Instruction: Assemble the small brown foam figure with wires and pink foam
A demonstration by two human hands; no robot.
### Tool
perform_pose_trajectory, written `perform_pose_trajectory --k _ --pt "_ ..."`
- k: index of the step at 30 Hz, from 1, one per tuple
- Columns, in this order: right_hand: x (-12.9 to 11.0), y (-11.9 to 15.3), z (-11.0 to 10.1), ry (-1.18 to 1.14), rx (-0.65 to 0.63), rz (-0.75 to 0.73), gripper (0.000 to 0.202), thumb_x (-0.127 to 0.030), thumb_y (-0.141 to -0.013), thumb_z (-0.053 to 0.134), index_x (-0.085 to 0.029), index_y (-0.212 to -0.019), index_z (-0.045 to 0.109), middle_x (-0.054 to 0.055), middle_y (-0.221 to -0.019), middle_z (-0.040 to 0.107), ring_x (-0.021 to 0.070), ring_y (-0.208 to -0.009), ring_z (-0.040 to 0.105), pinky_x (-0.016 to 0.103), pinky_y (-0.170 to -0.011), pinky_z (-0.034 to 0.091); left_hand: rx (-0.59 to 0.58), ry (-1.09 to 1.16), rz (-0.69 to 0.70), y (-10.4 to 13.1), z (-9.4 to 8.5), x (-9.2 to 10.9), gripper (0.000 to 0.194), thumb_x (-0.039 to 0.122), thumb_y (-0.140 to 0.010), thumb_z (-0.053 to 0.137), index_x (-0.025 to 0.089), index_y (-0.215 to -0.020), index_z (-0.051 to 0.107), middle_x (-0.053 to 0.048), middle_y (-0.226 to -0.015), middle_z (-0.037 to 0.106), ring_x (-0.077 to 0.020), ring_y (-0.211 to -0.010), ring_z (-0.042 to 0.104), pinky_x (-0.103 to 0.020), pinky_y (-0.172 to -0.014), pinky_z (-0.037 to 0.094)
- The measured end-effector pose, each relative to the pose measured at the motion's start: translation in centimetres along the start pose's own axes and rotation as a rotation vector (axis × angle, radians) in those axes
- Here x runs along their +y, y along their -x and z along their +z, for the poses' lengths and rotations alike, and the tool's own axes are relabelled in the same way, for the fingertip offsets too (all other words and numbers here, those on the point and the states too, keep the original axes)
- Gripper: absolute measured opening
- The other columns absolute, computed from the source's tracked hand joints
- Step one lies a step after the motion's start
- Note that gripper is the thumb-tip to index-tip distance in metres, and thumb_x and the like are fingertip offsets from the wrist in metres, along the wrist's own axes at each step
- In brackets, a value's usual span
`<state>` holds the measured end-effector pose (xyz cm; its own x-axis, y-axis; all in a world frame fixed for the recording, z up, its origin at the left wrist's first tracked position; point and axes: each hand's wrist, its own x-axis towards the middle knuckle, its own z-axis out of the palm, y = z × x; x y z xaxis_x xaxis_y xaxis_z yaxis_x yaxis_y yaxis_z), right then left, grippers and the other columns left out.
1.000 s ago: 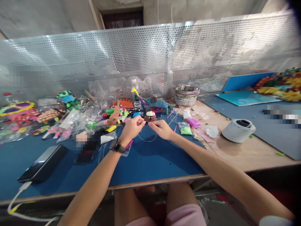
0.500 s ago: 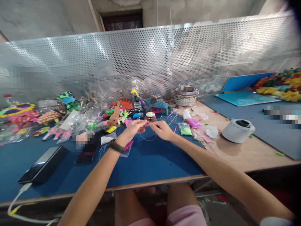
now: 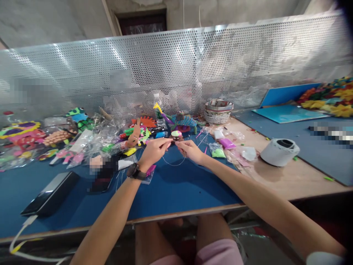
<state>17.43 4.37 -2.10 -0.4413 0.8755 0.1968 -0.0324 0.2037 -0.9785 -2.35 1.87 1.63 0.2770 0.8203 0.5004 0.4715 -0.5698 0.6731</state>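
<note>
Over the blue mat (image 3: 176, 191), my left hand (image 3: 155, 150) is closed, thumb and fingers pinched together. Facing it, my right hand (image 3: 191, 151) pinches too, its fingertips just short of the left ones. A thin pale strand (image 3: 173, 165), string or wire, sags in a curve between the two hands. Whatever its ends do inside the fingers is too small to make out. Right behind my fingertips sits a small brown clay figure (image 3: 177, 138) with eyes and a pink, white and green top.
Bagged clay animals (image 3: 59, 136) crowd the left side. A power bank (image 3: 51, 193) with a white cable lies front left. Behind stand a bottle (image 3: 159, 116) and a woven basket (image 3: 217, 112). Clay packets (image 3: 217, 151) and a white roll (image 3: 279, 152) are on the right.
My left wrist has turned, so the watch face shows more. The fingertips have drawn slightly apart, and the hanging strand has shifted a little.
</note>
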Motion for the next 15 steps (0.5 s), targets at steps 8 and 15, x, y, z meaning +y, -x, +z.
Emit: perform_pose_trajectory --k 8,15 --pt "-0.3 0.4 -0.1 0.272 -0.057 -0.181 0.056 -0.056 -0.096 0.048 -0.018 -0.054 0.045 -0.005 -0.048 0.038 0.0077 -0.047 0.033 0.025 -0.049 0.025 -0.173 0.629 -0.752 -0.9 0.2 -1.0 0.044 0.057 -0.081 0.070 0.013 -0.088 0.071 -0.004 -0.070 0.068 -0.0108 -0.049 0.059 -0.028 -0.060 0.053" --pt "-0.3 0.4 -0.2 0.341 -0.074 -0.230 0.056 -0.054 -0.097 0.046 -0.017 -0.055 0.045 -0.005 -0.051 0.037 0.0081 -0.050 0.032 0.026 -0.051 0.025 -0.318 0.781 -0.738 -0.6 -1.4 -0.5 0.033 0.041 -0.078 0.078 0.015 -0.096 0.070 0.003 -0.071 0.061 -0.0040 -0.049 0.050 -0.028 -0.071 0.055"
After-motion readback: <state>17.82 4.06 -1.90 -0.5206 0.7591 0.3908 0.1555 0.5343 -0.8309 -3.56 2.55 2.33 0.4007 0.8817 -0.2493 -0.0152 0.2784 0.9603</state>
